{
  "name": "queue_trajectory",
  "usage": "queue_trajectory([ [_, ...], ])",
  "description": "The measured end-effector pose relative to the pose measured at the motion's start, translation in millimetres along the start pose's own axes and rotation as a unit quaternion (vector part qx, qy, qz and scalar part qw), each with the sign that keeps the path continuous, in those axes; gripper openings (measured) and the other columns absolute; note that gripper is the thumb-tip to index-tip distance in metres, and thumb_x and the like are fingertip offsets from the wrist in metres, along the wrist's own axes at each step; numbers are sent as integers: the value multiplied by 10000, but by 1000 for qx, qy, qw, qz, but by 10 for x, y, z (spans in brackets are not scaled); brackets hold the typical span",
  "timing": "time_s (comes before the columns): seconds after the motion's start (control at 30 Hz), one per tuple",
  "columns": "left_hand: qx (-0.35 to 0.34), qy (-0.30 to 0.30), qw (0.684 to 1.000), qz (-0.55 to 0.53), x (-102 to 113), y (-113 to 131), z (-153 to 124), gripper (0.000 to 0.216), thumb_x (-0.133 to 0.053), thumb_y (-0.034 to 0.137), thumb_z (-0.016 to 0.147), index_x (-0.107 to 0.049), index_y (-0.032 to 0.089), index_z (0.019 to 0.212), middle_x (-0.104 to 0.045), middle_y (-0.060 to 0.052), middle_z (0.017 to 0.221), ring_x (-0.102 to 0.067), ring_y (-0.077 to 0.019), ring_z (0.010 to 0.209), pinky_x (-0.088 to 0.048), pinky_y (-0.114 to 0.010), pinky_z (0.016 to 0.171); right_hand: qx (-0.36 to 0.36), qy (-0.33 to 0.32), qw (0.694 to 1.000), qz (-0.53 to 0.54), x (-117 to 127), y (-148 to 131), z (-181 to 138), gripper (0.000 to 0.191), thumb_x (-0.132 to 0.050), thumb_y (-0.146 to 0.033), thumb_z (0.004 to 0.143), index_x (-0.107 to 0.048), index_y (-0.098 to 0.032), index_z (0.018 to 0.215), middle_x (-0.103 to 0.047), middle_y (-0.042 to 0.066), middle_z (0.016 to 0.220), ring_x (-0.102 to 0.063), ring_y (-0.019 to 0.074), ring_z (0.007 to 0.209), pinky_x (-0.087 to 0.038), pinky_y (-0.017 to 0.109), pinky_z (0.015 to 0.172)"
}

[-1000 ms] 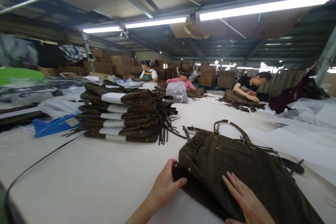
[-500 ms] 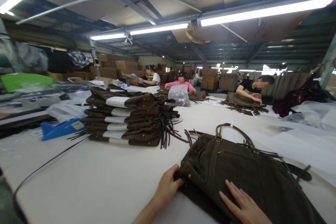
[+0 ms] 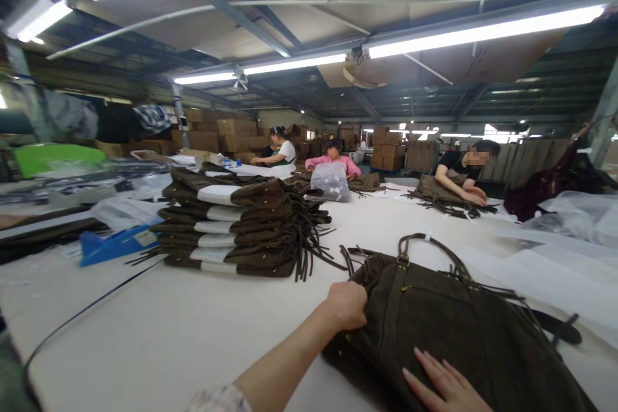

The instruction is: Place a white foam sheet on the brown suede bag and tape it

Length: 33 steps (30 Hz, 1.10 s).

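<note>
A dark olive-brown handbag (image 3: pixel 444 318) lies on the white table in front of me, with a looped handle, a front zip and brass-coloured studs. My left hand (image 3: pixel 346 304) is closed at the bag's left side, its fingertips hidden in the folds there. Flat on the front panel rests my right hand (image 3: pixel 444 383), fingers outstretched and holding nothing. Beyond my left arm stands a stack of similar folded brown bags (image 3: pixel 261 232), with white bands across them and fringe hanging at the right.
A blue plastic holder (image 3: pixel 113 244) and a dark cord (image 3: pixel 87 309) lie left of the stack. Clear plastic sheeting (image 3: pixel 570 251) covers the right side. Across the table sits a grey plastic bag (image 3: pixel 331 181), near several co-workers; one handles a brown bag (image 3: pixel 432 192).
My left hand has moved up and to the right along the bag's side and closed into a fist. My right hand stays nearly in place. The view has tilted slightly upward.
</note>
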State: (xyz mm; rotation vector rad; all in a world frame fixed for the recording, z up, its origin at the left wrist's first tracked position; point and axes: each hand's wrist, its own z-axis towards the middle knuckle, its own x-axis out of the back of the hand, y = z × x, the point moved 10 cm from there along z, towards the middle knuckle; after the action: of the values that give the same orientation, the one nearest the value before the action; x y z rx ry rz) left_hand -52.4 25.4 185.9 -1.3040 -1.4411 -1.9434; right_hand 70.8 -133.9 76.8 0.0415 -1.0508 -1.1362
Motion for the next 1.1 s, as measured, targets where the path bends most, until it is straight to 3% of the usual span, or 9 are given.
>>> queue_trajectory([
  [0.1,-2,14,996,-86,-27,-164,2,247,-678,350,588,-490,203,525,-536,1,602,-557,-218,741,-412,-327,743,-14,-2,1000,4,-4,27,12,628,-374,-565,930,-267,-262,1471,-686,111,1130,-691,204,964,-570,260,683],
  [0.23,27,35,969,-242,-87,-430,-164,419,-375,607,810,-474,208,735,-554,5,726,-526,-165,732,-430,-270,673,-34,-10,999,32,0,63,32,631,-408,-564,919,-288,-270,1465,-663,123,1175,-672,216,1016,-561,275,740],
  [0.33,52,-12,942,-331,-202,-592,-186,502,-371,689,802,-485,200,811,-573,1,764,-538,-147,715,-442,-253,660,-42,-13,997,59,-2,71,28,646,-430,-578,904,-283,-294,1465,-653,122,1195,-670,226,1018,-551,289,763],
  [0.47,93,-82,922,-367,-231,-736,-74,607,-392,772,763,-534,183,738,-584,-4,722,-545,-143,688,-443,-255,646,-52,-14,996,65,-75,71,-17,605,-416,-553,919,-278,-324,1463,-662,105,1189,-671,223,1011,-539,294,771],
  [0.63,88,-207,913,-341,-454,-499,-53,680,-442,821,699,-655,181,789,-694,-52,825,-622,-202,780,-483,-332,765,-56,-9,995,84,-161,68,-41,523,-388,-489,952,-275,-380,1451,-667,53,1194,-657,194,1029,-508,275,815],
  [0.7,86,-232,919,-306,-498,-427,-38,719,-441,838,674,-685,178,823,-711,-69,857,-635,-226,797,-491,-345,743,-53,-6,996,66,-162,56,-35,529,-377,-501,951,-269,-375,1454,-673,61,1180,-660,196,1021,-507,281,814],
  [0.8,76,-200,950,-227,-353,-392,107,706,-443,812,690,-699,178,865,-709,-79,871,-633,-254,805,-483,-362,709,-53,-7,998,31,-155,44,-27,533,-354,-504,957,-253,-364,1461,-681,83,1159,-663,203,1019,-517,294,796],
  [0.93,32,-77,991,-107,-126,-176,337,561,-532,734,697,-670,201,804,-684,-91,952,-583,-314,997,-436,-382,836,-40,-19,998,40,-91,51,-5,547,-394,-483,952,-247,-355,1463,-655,99,1205,-650,219,1054,-521,311,810],
  [1.1,-16,-2,1000,-5,-410,208,338,349,-749,499,598,-641,201,745,-686,-118,909,-562,-388,1054,-380,-441,929,-38,-75,989,123,76,145,77,676,-465,-573,893,-227,-326,1475,-585,127,1299,-615,256,1118,-515,338,857],
])
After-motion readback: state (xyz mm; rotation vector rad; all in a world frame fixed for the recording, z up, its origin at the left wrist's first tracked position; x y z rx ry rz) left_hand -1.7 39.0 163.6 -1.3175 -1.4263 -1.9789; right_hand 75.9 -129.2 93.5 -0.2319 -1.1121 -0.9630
